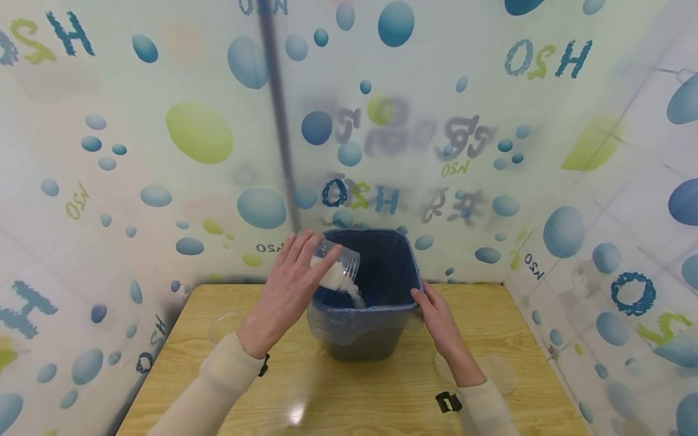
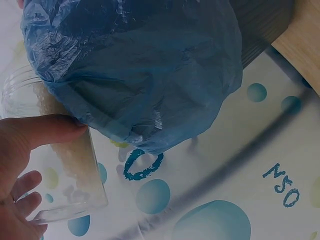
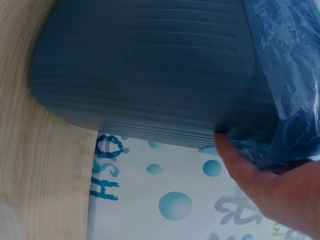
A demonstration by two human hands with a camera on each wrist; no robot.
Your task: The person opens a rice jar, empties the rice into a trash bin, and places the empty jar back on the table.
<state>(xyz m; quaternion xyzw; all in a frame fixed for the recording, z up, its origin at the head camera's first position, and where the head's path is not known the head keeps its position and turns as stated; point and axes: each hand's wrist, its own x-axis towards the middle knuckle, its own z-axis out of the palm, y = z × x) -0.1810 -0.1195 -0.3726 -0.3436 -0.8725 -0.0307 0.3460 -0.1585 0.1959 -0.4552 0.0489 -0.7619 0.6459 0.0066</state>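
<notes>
In the head view my left hand (image 1: 291,278) grips a clear jar (image 1: 332,270), tilted with its mouth down over the near-left rim of a dark grey trash bin (image 1: 364,346). White granules (image 1: 356,295) stream from the jar into the bin. A blue plastic bag (image 1: 388,263) lines the bin, its edge folded over the rim. My right hand (image 1: 438,321) holds the bin's right rim through the bag. The left wrist view shows pale granules inside the jar (image 2: 85,175), with the thumb across it. In the right wrist view, fingers (image 3: 235,160) touch the bin's ribbed side.
The bin stands on a wood-grain table (image 1: 327,399). A clear round lid (image 1: 222,327) lies at the table's left, and clear round pieces (image 1: 500,374) lie near my right wrist. A patterned curtain (image 1: 207,206) encloses the back and sides.
</notes>
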